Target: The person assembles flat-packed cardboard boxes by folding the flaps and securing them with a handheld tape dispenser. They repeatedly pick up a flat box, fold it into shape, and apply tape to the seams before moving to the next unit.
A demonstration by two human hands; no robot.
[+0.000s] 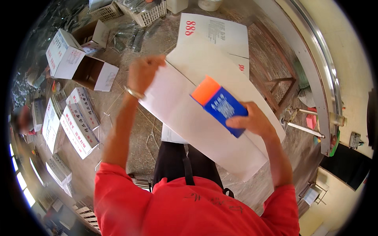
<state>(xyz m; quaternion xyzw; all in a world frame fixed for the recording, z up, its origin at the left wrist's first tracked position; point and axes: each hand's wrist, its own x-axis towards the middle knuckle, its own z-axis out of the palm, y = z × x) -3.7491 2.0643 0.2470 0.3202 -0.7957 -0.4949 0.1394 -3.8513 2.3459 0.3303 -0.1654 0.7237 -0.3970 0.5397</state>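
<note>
A large white cardboard sheet (204, 129), creased lengthwise like a flattened carton, lies tilted in front of my body. My left hand (145, 74), with a bracelet at the wrist, is closed on its upper left corner. My right hand (255, 120) grips the lower right end of a small blue-and-orange box (225, 110), thumb on its printed face. The box is over the sheet; whether it touches the sheet I cannot tell. Beyond the sheet lies another flat white carton (214, 33) with red and grey printing.
Open white cartons (65, 55) stand at the far left, with stacks of printed white boxes (78, 128) nearer. Crates (147, 13) sit at the back. To the right are a wooden frame (281, 80) and a metal-railed edge (323, 59). Loose straps (151, 133) lie on the floor.
</note>
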